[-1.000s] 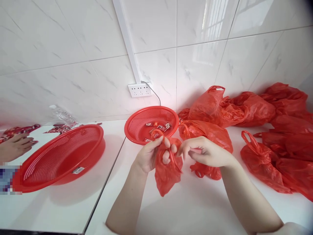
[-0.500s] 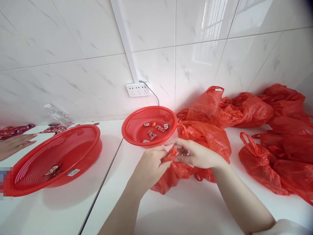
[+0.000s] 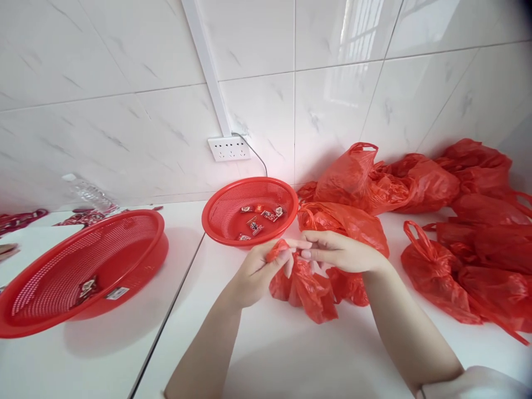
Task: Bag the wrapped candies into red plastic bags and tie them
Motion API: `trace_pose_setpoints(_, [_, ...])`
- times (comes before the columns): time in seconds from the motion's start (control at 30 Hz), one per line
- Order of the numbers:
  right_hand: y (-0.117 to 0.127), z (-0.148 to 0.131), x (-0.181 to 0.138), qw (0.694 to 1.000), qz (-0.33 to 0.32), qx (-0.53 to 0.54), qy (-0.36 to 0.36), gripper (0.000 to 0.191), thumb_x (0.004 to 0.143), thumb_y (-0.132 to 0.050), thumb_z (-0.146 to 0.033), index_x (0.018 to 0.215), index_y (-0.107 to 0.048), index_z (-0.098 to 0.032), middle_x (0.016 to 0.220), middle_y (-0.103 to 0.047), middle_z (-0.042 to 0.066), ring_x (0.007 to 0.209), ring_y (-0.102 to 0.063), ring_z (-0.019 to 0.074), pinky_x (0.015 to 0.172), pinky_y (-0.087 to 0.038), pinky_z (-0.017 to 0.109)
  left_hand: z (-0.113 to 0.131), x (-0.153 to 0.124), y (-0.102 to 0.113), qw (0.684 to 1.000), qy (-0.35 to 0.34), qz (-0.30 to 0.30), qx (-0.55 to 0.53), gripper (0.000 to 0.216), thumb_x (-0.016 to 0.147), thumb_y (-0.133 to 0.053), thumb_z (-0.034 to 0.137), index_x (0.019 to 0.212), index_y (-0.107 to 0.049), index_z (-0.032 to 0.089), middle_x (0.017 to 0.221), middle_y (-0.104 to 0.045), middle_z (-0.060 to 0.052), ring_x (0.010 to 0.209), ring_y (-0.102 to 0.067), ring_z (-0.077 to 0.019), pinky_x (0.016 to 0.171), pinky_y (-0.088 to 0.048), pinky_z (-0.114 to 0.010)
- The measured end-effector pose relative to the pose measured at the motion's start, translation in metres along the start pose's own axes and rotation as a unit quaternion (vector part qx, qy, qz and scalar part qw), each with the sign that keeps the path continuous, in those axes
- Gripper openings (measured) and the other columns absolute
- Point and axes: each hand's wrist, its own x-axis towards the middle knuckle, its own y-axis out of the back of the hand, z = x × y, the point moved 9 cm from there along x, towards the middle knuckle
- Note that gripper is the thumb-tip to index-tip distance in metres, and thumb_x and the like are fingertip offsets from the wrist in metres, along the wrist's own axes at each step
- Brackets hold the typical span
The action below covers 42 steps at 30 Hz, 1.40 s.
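Note:
Both my hands meet at the gathered top of a red plastic bag, just in front of the round red basket. My left hand is closed around the bag's twisted neck, with a bit of red plastic showing above the thumb. The fingertips of my right hand pinch at the same neck from the right side. The bag's body hangs crumpled below my fingers, close to the table. Small printed packets lie inside the round red basket behind my hands.
Several filled red bags crowd the right side along the wall. Left stands a larger red basket holding a few packets. Another person's hand shows at the left edge. A clear bottle and a wall socket are behind.
My hands have shifted, with the fingers rearranged on the bag's neck, and the bag's body has swung slightly right. The other person's hand has drawn back toward the left edge.

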Motion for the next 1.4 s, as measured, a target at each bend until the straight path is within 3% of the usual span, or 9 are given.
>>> trace_pose_setpoints(0.2, [0.019, -0.011, 0.003, 0.991, 0.112, -0.019, 0.073, 0.038, 0.089, -0.058, -0.040, 0.064, -0.038, -0.019, 0.069, -0.040, -0.003, 0.066, -0.039, 0.0109, 0.061, -0.038, 0.026, -0.002, 0.000, 0.009, 0.999, 0.003, 0.032, 0.016, 0.027, 0.096, -0.042, 0.036, 0.098, -0.064, 0.019, 0.067, -0.050, 0.000, 0.068, -0.047, -0.0150, 0.078, -0.039, -0.030])
trace_pose_setpoints(0.33, [0.024, -0.014, -0.001, 0.990, 0.113, 0.003, 0.082, 0.047, 0.087, -0.060, -0.041, 0.060, -0.029, -0.019, 0.063, -0.029, -0.005, 0.059, -0.028, 0.0093, 0.055, -0.028, 0.025, -0.001, 0.000, 0.011, 1.000, 0.008, 0.026, 0.005, 0.031, 0.096, -0.040, 0.037, 0.105, -0.064, 0.019, 0.064, -0.042, 0.002, 0.062, -0.040, -0.0135, 0.079, -0.040, -0.031])
trace_pose_setpoints(0.47, [0.035, -0.024, -0.016, 0.986, 0.117, -0.016, 0.116, 0.046, 0.086, -0.062, -0.042, 0.058, -0.035, -0.018, 0.068, -0.037, -0.002, 0.063, -0.034, 0.0109, 0.059, -0.032, 0.027, 0.000, -0.005, 0.025, 0.999, 0.020, 0.041, 0.018, 0.032, 0.095, -0.043, 0.039, 0.113, -0.062, 0.021, 0.061, -0.036, 0.004, 0.059, -0.035, -0.0126, 0.076, -0.041, -0.031])
trace_pose_setpoints(0.53, [0.049, -0.030, -0.030, 0.978, 0.156, -0.038, 0.134, 0.044, 0.088, -0.057, -0.046, 0.058, -0.042, -0.018, 0.075, -0.043, 0.001, 0.068, -0.040, 0.0135, 0.063, -0.035, 0.030, 0.002, -0.010, 0.035, 0.998, 0.025, 0.047, 0.046, 0.030, 0.095, -0.042, 0.039, 0.108, -0.064, 0.022, 0.061, -0.039, 0.003, 0.063, -0.040, -0.0138, 0.080, -0.041, -0.033])
trace_pose_setpoints(0.63, [0.082, -0.034, -0.059, 0.948, 0.277, -0.034, 0.153, 0.053, 0.090, -0.045, -0.058, 0.054, -0.046, -0.019, 0.080, -0.049, 0.006, 0.075, -0.046, 0.0191, 0.068, -0.039, 0.035, 0.006, -0.021, 0.053, 0.994, 0.032, 0.049, 0.093, 0.032, 0.094, -0.043, 0.040, 0.086, -0.067, 0.022, 0.067, -0.052, -0.003, 0.077, -0.051, -0.0191, 0.086, -0.041, -0.037])
trace_pose_setpoints(0.77, [0.111, -0.032, -0.091, 0.905, 0.398, -0.038, 0.148, 0.067, 0.093, -0.025, -0.063, 0.045, -0.044, -0.020, 0.075, -0.049, 0.008, 0.077, -0.047, 0.0220, 0.072, -0.039, 0.039, 0.012, -0.034, 0.076, 0.987, 0.027, 0.075, 0.141, 0.037, 0.093, -0.043, 0.040, 0.066, -0.061, 0.022, 0.094, -0.066, -0.008, 0.101, -0.053, -0.0243, 0.093, -0.039, -0.039])
trace_pose_setpoints(0.97, [0.108, -0.020, -0.075, 0.919, 0.369, -0.119, 0.075, 0.054, 0.092, -0.044, -0.054, 0.051, -0.037, -0.019, 0.065, -0.041, 0.002, 0.062, -0.041, 0.0147, 0.062, -0.036, 0.032, -0.002, -0.027, 0.073, 0.975, 0.095, 0.022, 0.199, 0.040, 0.093, -0.039, 0.046, 0.073, -0.064, 0.023, 0.094, -0.067, -0.006, 0.105, -0.054, -0.0252, 0.095, -0.040, -0.039])
trace_pose_setpoints(1.13, [0.104, -0.016, -0.067, 0.883, 0.402, -0.243, -0.012, 0.051, 0.087, -0.053, -0.055, 0.055, -0.037, -0.019, 0.064, -0.040, -0.001, 0.054, -0.033, 0.0107, 0.050, -0.029, 0.029, -0.015, -0.021, 0.053, 0.952, 0.148, -0.070, 0.258, 0.040, 0.090, -0.042, 0.051, 0.080, -0.068, 0.023, 0.094, -0.066, -0.003, 0.092, -0.058, -0.0220, 0.085, -0.045, -0.034])
trace_pose_setpoints(1.4, [0.074, -0.028, -0.049, 0.901, 0.354, -0.251, 0.008, 0.037, 0.089, -0.050, -0.050, 0.068, -0.054, -0.019, 0.069, -0.056, 0.000, 0.063, -0.050, 0.0136, 0.058, -0.039, 0.027, -0.031, -0.023, 0.056, 0.961, 0.191, -0.012, 0.201, 0.045, 0.086, -0.053, 0.051, 0.124, -0.058, 0.027, 0.128, -0.059, -0.009, 0.113, -0.057, -0.0265, 0.089, -0.047, -0.036])
